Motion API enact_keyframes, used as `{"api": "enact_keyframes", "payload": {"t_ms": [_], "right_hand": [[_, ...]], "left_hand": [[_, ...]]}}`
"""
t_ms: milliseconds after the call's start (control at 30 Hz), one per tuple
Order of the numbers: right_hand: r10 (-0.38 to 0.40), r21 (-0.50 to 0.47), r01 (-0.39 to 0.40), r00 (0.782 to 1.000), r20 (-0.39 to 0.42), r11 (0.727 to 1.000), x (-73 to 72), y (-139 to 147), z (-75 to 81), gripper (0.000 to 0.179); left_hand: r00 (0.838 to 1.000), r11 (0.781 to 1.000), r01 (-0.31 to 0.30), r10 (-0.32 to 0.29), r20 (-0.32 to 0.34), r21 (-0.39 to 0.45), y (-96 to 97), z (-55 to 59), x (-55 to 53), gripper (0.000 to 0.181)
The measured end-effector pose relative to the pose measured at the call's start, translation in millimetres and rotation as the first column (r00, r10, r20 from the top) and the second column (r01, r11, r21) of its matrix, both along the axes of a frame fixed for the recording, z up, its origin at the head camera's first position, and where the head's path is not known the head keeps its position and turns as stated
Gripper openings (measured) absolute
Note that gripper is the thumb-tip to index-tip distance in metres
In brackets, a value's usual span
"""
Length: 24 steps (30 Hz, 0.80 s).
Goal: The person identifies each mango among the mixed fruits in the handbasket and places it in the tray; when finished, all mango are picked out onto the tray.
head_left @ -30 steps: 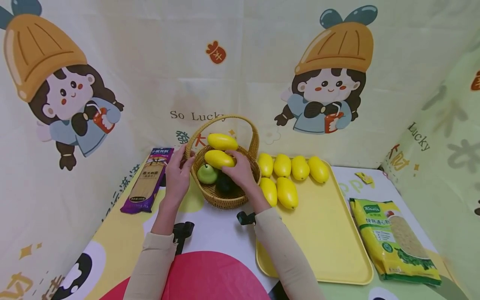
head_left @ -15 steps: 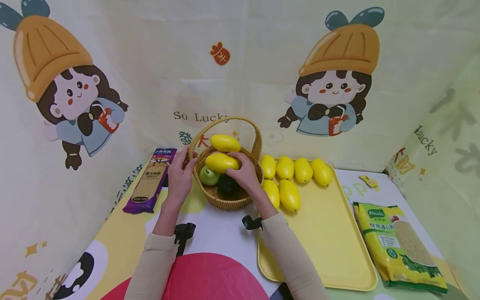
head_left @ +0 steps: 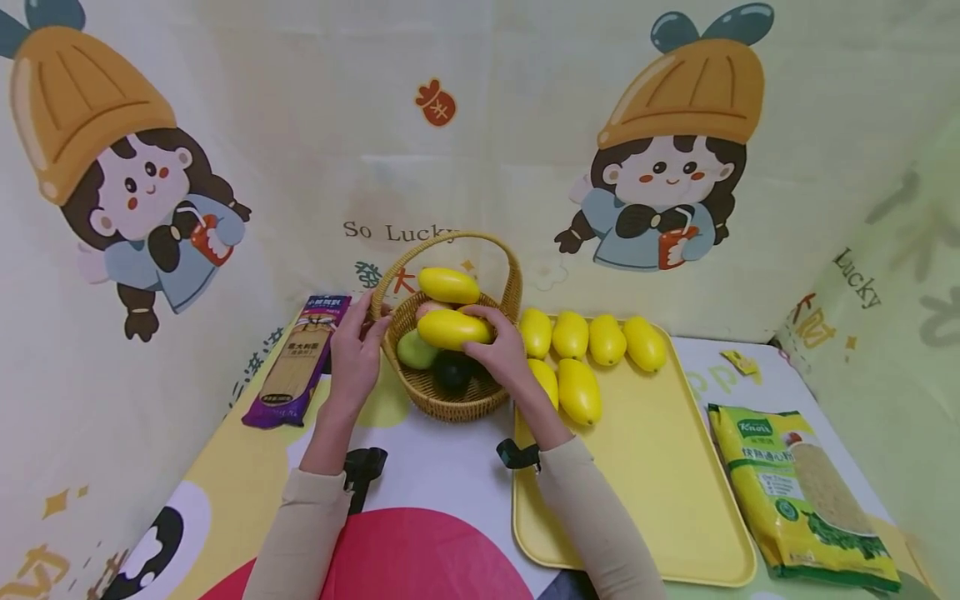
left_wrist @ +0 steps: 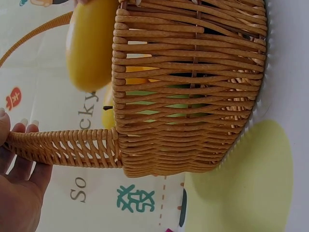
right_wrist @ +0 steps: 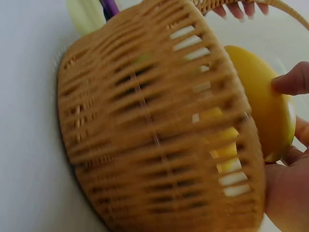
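Note:
In the head view my left hand (head_left: 356, 357) holds the handle of a wicker basket (head_left: 457, 408) at its left side. The left wrist view shows its fingers around the basket handle (left_wrist: 63, 147). My right hand (head_left: 506, 348) grips a yellow mango (head_left: 448, 330) over the basket's opening, thumb on one side and fingers on the other, as the right wrist view shows. Behind it lies a second mango (head_left: 447, 285) at the back rim. A green pear (head_left: 415, 350), a dark round fruit (head_left: 452, 371) and a partly hidden pinkish fruit (head_left: 432, 308) sit inside the basket.
Right of the basket lies a yellow tray (head_left: 637, 483) with several mangoes (head_left: 580, 392) at its far left. A purple pasta packet (head_left: 296, 362) is at the left; a yellow-green Knorr bag (head_left: 802, 492) and a small yellow packet (head_left: 740, 362) lie at the right.
The gripped mango has shifted slightly rightward and toward me with my right hand, uncovering a pinkish fruit behind it. My left hand stays on the basket handle.

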State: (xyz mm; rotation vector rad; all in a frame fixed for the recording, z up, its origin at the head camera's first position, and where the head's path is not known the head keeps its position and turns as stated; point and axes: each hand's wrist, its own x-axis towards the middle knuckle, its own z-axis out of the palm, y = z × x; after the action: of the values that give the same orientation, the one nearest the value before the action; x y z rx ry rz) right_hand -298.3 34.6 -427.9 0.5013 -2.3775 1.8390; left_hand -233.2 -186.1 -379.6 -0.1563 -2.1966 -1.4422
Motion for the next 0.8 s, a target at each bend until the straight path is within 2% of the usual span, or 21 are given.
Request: {"api": "enact_keyframes", "payload": {"t_ms": [267, 500, 800], "right_hand": [[0.001, 0.032, -0.002, 0.999, 0.032, 0.999, 8.2, 32, 3.2, 0.049], [0.035, 0.018, -0.035, 0.999, 0.04, 0.999, 14.3, 53, 4.8, 0.05], [0.031, 0.017, -0.032, 0.998, 0.058, 0.999, 19.7, 80, 11.1, 0.049]], "left_hand": [[1.0, 1.0, -0.005, 0.005, -0.013, -0.001, 1.0, -1.4, -1.3, 0.045], [0.999, 1.0, -0.021, 0.021, -0.033, 0.0, -2.0, -3.4, -0.1, 0.044], [0.999, 1.0, 0.002, -0.002, -0.043, 0.004, 0.3, -0.1, 1.1, 0.043]]}}
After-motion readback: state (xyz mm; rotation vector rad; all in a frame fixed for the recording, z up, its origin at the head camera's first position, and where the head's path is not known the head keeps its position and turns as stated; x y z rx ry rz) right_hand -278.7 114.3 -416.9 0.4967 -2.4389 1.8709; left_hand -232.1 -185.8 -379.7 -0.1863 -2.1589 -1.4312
